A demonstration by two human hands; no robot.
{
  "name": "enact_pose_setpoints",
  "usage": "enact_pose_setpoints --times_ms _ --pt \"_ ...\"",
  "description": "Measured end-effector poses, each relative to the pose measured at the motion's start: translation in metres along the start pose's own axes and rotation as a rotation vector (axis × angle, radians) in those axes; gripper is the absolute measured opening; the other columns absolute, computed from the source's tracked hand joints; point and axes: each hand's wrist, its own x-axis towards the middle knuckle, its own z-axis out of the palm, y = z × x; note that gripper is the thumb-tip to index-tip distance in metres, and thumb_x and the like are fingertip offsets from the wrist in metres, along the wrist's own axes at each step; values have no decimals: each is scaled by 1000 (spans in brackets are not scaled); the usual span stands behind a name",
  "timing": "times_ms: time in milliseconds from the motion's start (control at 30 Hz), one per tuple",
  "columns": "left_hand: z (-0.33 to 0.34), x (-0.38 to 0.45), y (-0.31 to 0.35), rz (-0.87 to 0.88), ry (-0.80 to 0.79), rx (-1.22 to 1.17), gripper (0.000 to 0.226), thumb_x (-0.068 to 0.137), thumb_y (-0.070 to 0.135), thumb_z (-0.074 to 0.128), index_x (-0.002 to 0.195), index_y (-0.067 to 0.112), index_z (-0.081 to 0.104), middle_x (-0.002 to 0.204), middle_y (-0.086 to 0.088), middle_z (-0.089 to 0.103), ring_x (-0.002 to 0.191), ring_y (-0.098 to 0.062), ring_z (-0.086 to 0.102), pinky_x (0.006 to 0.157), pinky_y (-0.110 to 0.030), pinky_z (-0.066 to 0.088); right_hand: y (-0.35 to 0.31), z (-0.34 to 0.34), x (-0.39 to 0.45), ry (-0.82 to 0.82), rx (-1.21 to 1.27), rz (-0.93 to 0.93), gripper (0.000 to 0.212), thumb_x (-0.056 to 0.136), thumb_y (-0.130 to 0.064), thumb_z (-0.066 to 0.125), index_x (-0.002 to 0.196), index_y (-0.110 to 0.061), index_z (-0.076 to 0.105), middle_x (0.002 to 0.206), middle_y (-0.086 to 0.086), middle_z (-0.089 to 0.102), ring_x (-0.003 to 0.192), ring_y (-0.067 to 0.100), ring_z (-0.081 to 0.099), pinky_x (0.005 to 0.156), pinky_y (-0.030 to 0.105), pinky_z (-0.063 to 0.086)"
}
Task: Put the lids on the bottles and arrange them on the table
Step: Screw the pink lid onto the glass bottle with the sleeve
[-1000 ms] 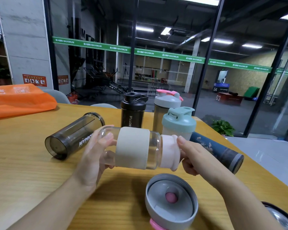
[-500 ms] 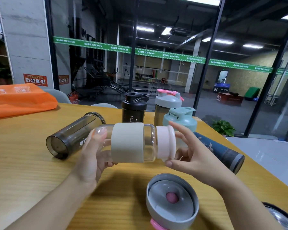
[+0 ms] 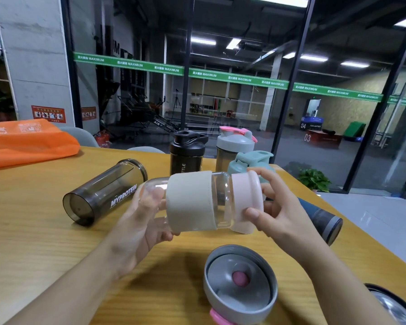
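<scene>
I hold a clear glass bottle (image 3: pixel 220 200) with a grey sleeve sideways above the wooden table (image 3: pixel 33 242). My left hand (image 3: pixel 141 221) grips its base end. My right hand (image 3: pixel 279 207) has thumb and fingers around the pale pink lid (image 3: pixel 244 195) on the bottle's mouth. A smoky lidless shaker (image 3: pixel 103 193) marked MYPROTEIN lies on its side at the left. A grey lid (image 3: pixel 240 280) with a pink tab lies upside down in front. Three lidded bottles stand behind: black (image 3: pixel 188 153), grey-and-pink (image 3: pixel 234 144) and teal (image 3: pixel 251 163).
A dark blue flask (image 3: pixel 321 219) lies on its side by the right table edge. A round dark lid (image 3: pixel 394 306) shows at the bottom right corner. An orange bag (image 3: pixel 26 144) rests at the far left. Glass walls stand behind the table.
The bottle has risen slightly and tilted. My right hand released the lid, then took a fresh grip around it with thumb below and fingers on top.
</scene>
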Motion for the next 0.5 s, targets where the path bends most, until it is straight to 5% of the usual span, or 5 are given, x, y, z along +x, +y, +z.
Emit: enact_pose_setpoints --times_ms 233,400,500 --pt "4 -4 3 -38 -80 68 111 25 59 90 122 32 43 102 12 71 93 -16 70 67 -29 57 -1 1 4 104 143 -67 59 67 -46 64 124 -38 55 107 7 65 80 20 70 62 31 57" --pt "8 -4 2 86 -32 230 94 34 29 86 115 31 41 96 17 70 87 -5 69 65 -19 53 -3 2 4 137 270 -58 49 64 -44 76 111 -40 66 109 2 69 96 19 69 71 28 57" --pt "5 -1 1 175 19 446 90 33 35 86 111 43 42 104 29 65 99 0 63 77 -19 51 -3 6 5 156 325 -38 61 53 -58 82 110 -40 66 114 -2 69 105 19 66 81 32 56"
